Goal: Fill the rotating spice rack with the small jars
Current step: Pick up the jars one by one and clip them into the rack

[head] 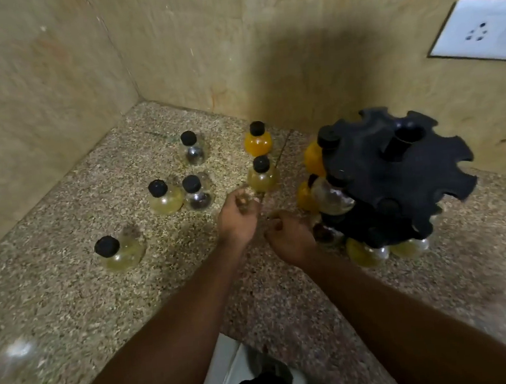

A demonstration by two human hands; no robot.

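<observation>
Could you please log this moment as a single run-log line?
rack: partly filled | loose jars: six | left hand: near pale-yellow jar, blurred | right hand: beside rack, grip unclear

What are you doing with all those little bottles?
A person is filling the black spice rack on the right with small jars. Several racked jars already sit in its slots. Six loose jars stand on the counter, one an orange jar. The left hand and right hand hover between them and the rack; blur hides whether they hold anything.
</observation>
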